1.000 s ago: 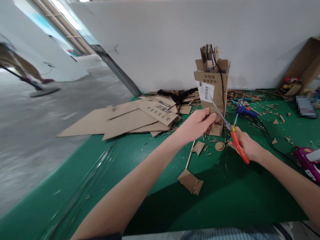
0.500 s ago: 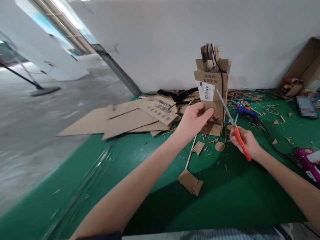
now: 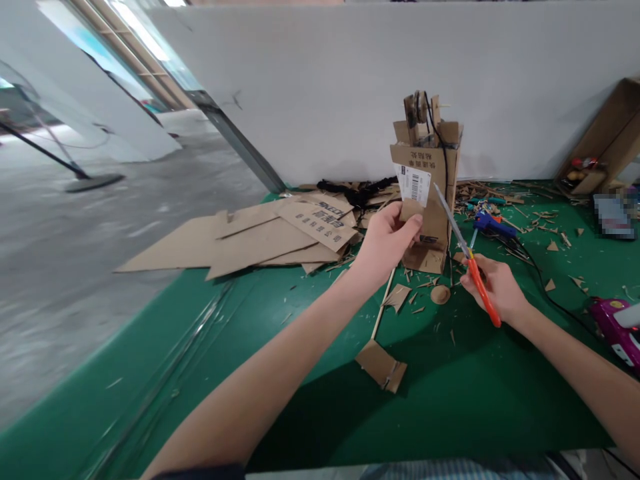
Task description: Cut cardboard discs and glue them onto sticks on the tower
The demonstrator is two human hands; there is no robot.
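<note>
Between the thumb and fingers of my left hand [image 3: 387,243] is a small cardboard piece [image 3: 412,211], held up in front of a tall cardboard box model [image 3: 439,175]. The model stands upright, with a white label, a cardboard wheel and a black cord at its top. My right hand [image 3: 493,287] grips orange-handled scissors [image 3: 479,285], blades pointing up and left, apart from the cardboard piece. On the table below lie a small round cardboard disc [image 3: 441,295] and a thin wooden stick [image 3: 383,303] with a cardboard square [image 3: 381,365] at its near end.
Flat cardboard sheets [image 3: 265,243] are piled at the left back of the green table [image 3: 310,400]. Cardboard scraps, a blue glue gun [image 3: 494,225] with its cord, and a purple device [image 3: 617,327] lie to the right. An open cardboard box [image 3: 600,137] stands far right.
My left hand has shifted slightly left with the cardboard piece, which now shows at a different angle. The scissors stay almost where they were.
</note>
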